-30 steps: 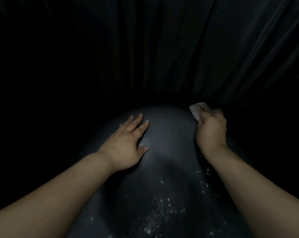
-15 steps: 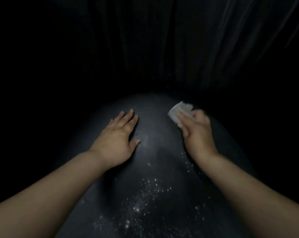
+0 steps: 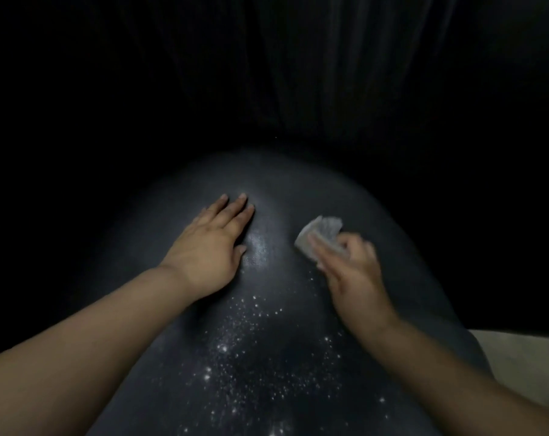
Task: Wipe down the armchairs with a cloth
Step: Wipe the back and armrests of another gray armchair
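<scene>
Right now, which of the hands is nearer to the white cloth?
Right. The right hand grips the white cloth against the dark armchair. The left hand rests flat on the surface, apart from the cloth.

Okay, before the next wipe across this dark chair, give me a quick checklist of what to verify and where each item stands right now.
1. Cloth in hand: ok. The right hand pinches the white cloth.
2. Cloth touching the armchair: cannot tell; that hand is blurred.
3. Chair braced: ok. The left hand lies flat on the surface, fingers straight.
4. Left hand out of the cloth's path: ok for now; it sits apart from the cloth, with a gap between them.
5. Surface clean: not ok. White specks cover the part nearer the camera.
6. Lighting: not ok. Everything beyond the chair is nearly black.
</scene>
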Tool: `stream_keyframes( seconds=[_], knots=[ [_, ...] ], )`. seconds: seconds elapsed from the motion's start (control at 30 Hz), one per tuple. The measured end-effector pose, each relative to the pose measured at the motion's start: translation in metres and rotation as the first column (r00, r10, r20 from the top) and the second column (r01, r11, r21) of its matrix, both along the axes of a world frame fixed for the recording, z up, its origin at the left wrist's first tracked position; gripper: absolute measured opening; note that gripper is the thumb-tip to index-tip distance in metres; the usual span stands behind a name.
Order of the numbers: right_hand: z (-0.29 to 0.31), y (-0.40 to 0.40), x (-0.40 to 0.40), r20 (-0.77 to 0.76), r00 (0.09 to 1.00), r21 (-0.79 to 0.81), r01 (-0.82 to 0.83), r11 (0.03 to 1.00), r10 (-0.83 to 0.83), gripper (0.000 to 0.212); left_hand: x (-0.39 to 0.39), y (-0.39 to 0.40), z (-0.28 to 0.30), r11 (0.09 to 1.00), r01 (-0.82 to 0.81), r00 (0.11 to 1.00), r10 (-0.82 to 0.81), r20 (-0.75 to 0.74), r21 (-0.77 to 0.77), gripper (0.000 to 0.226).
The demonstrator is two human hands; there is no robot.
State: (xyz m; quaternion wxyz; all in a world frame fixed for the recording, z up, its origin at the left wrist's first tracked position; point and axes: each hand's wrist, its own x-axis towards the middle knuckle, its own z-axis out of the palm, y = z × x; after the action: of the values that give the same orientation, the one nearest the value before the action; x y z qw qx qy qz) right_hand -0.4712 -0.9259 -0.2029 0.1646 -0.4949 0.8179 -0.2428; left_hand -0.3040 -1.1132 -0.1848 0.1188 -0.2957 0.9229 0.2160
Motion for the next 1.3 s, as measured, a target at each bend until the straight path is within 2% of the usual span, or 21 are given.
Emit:
stream_keyframes(
  seconds=[0.07,0.13,0.17,0.23,0.3,0.33,0.43,0.53,0.6,0.7,0.77,0.83,0.9,0.93,1.0,1.07,1.17,1.23,1.3],
  knots=[
    [0.003,0.024,0.019,0.089,0.992,0.009,-0.092,0.996,0.09,0.056,-0.002,0.002,0.002,1.0,0.0,1.0,0.0,0.024,-0.001,0.07],
    [0.009,0.027,0.016,0.145,0.981,0.0,-0.127,0.992,0.126,0.051,-0.003,0.002,0.005,1.0,0.008,0.999,-0.008,0.042,-0.003,0.069],
    [0.01,0.022,0.006,0.138,0.987,-0.042,-0.077,0.996,0.082,0.045,-0.003,0.002,0.006,1.0,0.016,0.999,-0.016,0.05,-0.006,0.069],
    [0.008,0.006,-0.024,0.04,0.99,-0.117,0.142,0.983,-0.138,0.042,0.0,0.002,0.007,0.999,0.033,0.998,-0.032,0.06,-0.005,0.068],
    [0.004,-0.002,-0.045,0.012,0.951,-0.038,0.31,0.95,-0.309,0.043,0.005,0.001,0.007,0.999,0.052,0.997,-0.052,0.062,-0.009,0.068],
    [0.001,0.001,-0.041,0.025,0.947,0.009,0.321,0.947,-0.321,0.043,0.008,0.001,0.007,0.998,0.064,0.996,-0.063,0.06,-0.013,0.068],
    [-0.002,0.032,0.018,0.027,0.989,0.008,0.142,0.99,-0.142,0.047,0.013,0.002,0.006,0.996,0.087,0.995,-0.085,0.046,-0.026,0.067],
    [0.005,0.061,0.069,0.126,0.992,-0.023,0.014,1.0,-0.011,0.063,0.017,0.003,0.009,0.994,0.106,0.994,-0.106,0.041,-0.02,0.065],
    [0.01,0.052,0.064,0.178,0.982,-0.067,0.07,0.995,-0.057,0.063,0.025,0.0,0.012,0.995,0.094,0.995,-0.094,0.028,-0.018,0.062],
    [0.009,0.011,0.037,0.095,0.969,-0.151,0.241,0.959,-0.229,0.054,0.046,-0.01,0.014,0.999,0.03,1.0,-0.029,0.012,-0.03,0.061],
    [0.006,-0.017,0.027,0.091,0.936,-0.088,0.346,0.934,-0.339,0.047,0.064,-0.018,0.014,0.999,-0.014,0.999,0.016,0.043,-0.04,0.061],
    [0.002,-0.026,0.047,0.066,0.95,-0.032,0.308,0.951,-0.305,0.047,0.082,-0.022,0.013,0.998,-0.051,0.996,0.054,0.077,-0.04,0.062],
    [-0.001,-0.015,0.086,0.009,0.993,-0.025,0.115,0.993,-0.115,0.049,0.098,-0.019,0.012,0.997,-0.075,0.993,0.077,0.086,-0.029,0.063],
    [-0.001,-0.005,0.106,0.04,0.999,-0.024,0.026,0.999,-0.025,0.051,0.105,-0.017,0.013,0.997,-0.08,0.993,0.082,0.088,-0.023,0.064],
    [0.001,0.01,0.126,0.151,0.987,-0.013,-0.052,0.999,0.053,0.058,0.118,-0.012,0.014,0.996,-0.092,0.992,0.092,0.082,-0.012,0.063],
    [0.004,0.0,0.114,0.197,0.98,-0.043,0.006,0.999,0.003,0.06,0.127,-0.009,0.014,0.995,-0.1,0.992,0.1,0.073,-0.004,0.063],
    [0.01,-0.042,0.084,0.122,0.978,-0.105,0.18,0.978,-0.167,0.045,0.14,-0.008,0.013,0.991,-0.132,0.99,0.132,0.052,-0.005,0.061],
    [0.008,-0.064,0.076,0.078,0.978,-0.094,0.2,0.975,-0.193,0.036,0.148,-0.008,0.011,0.986,-0.168,0.985,0.168,0.033,-0.007,0.06],
    [0.003,-0.064,0.088,0.048,0.984,-0.017,0.172,0.985,-0.171,0.036,0.155,-0.008,0.011,0.982,-0.189,0.981,0.189,0.035,-0.007,0.061]
  ],
)
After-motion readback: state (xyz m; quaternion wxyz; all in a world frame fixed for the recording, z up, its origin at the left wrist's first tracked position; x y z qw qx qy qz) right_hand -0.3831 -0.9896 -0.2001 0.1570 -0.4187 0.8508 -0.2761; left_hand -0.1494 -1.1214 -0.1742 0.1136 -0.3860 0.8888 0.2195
